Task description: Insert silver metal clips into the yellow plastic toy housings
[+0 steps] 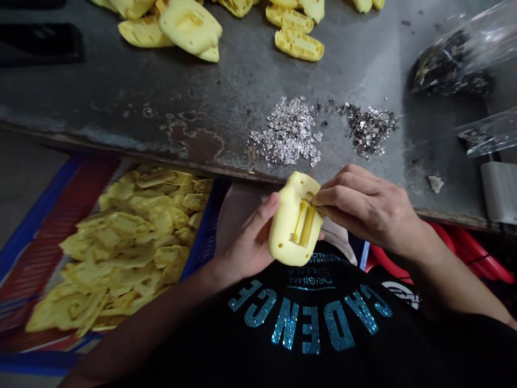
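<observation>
A pale yellow plastic shell (283, 237) with an open battery compartment rests in my left hand (252, 240), whose thumb and fingers close round its left side and underside. A small metal contact sits at the compartment's lower left end. Over the upper right end of the compartment, my right hand (359, 202) has its fingertips pinched together; whatever is between them is hidden. Just beyond, on the bench, lie a pile of small silvery metal contacts (288, 132) and a darker pile of metal pieces (371, 129).
More yellow shells (191, 27) lie along the back of the metal bench (133, 108). A blue-edged crate at lower left holds many yellow shell parts (137, 237). Clear plastic bags of metal parts (448, 64) sit at right, near a whitish block (501, 191).
</observation>
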Demonstrator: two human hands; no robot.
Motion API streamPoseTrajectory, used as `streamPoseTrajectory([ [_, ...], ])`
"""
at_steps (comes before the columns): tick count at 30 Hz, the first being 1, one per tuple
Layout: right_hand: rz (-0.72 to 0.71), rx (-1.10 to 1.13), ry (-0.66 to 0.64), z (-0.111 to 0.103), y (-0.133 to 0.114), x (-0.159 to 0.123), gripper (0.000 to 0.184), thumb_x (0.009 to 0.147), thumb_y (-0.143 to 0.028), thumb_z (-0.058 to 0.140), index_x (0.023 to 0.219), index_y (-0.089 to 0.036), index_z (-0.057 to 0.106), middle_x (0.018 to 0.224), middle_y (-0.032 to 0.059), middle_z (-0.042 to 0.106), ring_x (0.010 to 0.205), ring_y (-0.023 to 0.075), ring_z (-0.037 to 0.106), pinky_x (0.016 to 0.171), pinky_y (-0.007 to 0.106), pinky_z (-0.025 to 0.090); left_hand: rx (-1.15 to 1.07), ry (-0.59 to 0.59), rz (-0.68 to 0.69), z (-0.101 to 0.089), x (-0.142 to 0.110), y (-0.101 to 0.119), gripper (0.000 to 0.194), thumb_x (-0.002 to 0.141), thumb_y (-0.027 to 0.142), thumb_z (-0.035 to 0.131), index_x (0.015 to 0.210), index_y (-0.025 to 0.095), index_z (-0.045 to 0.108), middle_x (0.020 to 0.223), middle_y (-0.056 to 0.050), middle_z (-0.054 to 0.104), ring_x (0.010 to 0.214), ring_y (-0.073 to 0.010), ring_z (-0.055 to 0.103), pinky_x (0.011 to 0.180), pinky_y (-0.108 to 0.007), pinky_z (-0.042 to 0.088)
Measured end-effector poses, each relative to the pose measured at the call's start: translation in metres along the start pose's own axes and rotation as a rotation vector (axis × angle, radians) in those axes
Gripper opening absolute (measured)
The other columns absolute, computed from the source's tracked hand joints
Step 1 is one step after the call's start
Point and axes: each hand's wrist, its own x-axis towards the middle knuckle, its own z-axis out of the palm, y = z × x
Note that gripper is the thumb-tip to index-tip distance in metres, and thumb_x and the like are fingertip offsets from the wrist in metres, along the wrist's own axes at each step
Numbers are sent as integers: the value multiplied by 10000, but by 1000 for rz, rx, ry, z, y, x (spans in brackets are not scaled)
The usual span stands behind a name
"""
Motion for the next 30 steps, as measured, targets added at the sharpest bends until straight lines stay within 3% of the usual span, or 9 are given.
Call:
streamPoseTrajectory([
  [7,-80,-118,-61,-4,-5,2,182,1150,-204,530,1110,-155,701,1016,100,772,881,205,679,796,360,618,-8,43,8,6,-1,-3,678,902,689,824,1390,222,764,1295,-125,806,1385,-453,688,1067,-572,657],
  [11,-91,-166,-74,-4,-7,0,207,1144,-177,521,1123,-130,722,1004,107,767,880,210,664,791,365,613,-24,21,-2,6,0,-5,591,948,652,793,1366,234,780,1311,-112,806,1408,-432,677,1073,-533,658],
  [17,-50,-93,-47,-4,-6,-4,182,1139,-187,541,1144,-166,722,1055,100,781,915,209,676,832,371,616,3,31,17,6,2,-7,581,978,679,735,1340,229,799,1277,-115,817,1425,-437,665,1105,-538,642],
  [20,31,-15,27,-2,-7,-9,130,1120,-191,606,1175,-168,721,1075,95,795,943,198,709,843,349,611,16,32,22,7,3,-7,562,985,681,718,1304,226,804,1245,-111,827,1398,-438,685,1104,-544,642],
  [24,242,153,165,7,-1,-16,128,1076,-236,710,1199,-213,735,1142,77,795,1023,201,743,836,334,619,54,43,45,8,1,-7,566,947,701,763,1259,230,798,1217,-102,838,1328,-424,730,1072,-538,652],
  [27,348,331,98,16,8,-17,364,1021,-368,799,1334,-211,703,1271,104,765,1132,241,746,853,360,652,117,98,167,8,0,-8,515,914,593,868,1293,257,771,1245,-78,841,1274,-370,763,1056,-474,648],
  [30,393,441,50,25,13,-15,469,1000,-373,811,1410,-201,661,1261,88,734,1043,202,759,856,350,672,182,107,263,4,-3,-11,528,895,451,931,1354,270,743,1288,-77,837,1235,-328,782,1041,-414,633],
])
